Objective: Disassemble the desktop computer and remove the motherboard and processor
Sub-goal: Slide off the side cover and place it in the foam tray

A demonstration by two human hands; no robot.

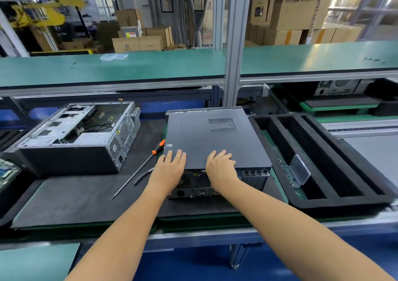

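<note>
Unit under work: desktop computer (215, 143) lies on its side on a dark mat on the desk (64, 196), rear ports toward the person. This puts the side panel uppermost and within easy reach.

Side panel: side panel (206, 136), dark, with a vent grille near the far end, covers the case. Its near edge appears to overhang the rear face, which suggests it is partly slid back, though this cannot be confirmed.

Left hand: left hand (171, 168) lies flat on the near left corner of the panel with fingers straight and spread — pressing, not gripping.

Right hand: right hand (220, 165) rests on the near edge of the panel, fingers bent down onto its top and gripping nothing visible. Judged to be paired with the left to push or slide the cover evenly.

Motherboard and processor: not visible — judged to be inside the closed case, under the panel.

Tool: orange-handled screwdriver (137, 168) lies on the mat just left of the case, shaft toward the person and within reach of the left hand.

Neighbouring unit: a second, opened case (79, 136) stands further left with its interior exposed.

Receiving tray: black foam tray (323, 162) with long slots lies to the right of the computer. A small clear box (298, 171) sits at its left edge, likely for screws.

Stage: early, cover removal. Judged risk is the panel binding if pushed unevenly.
</note>
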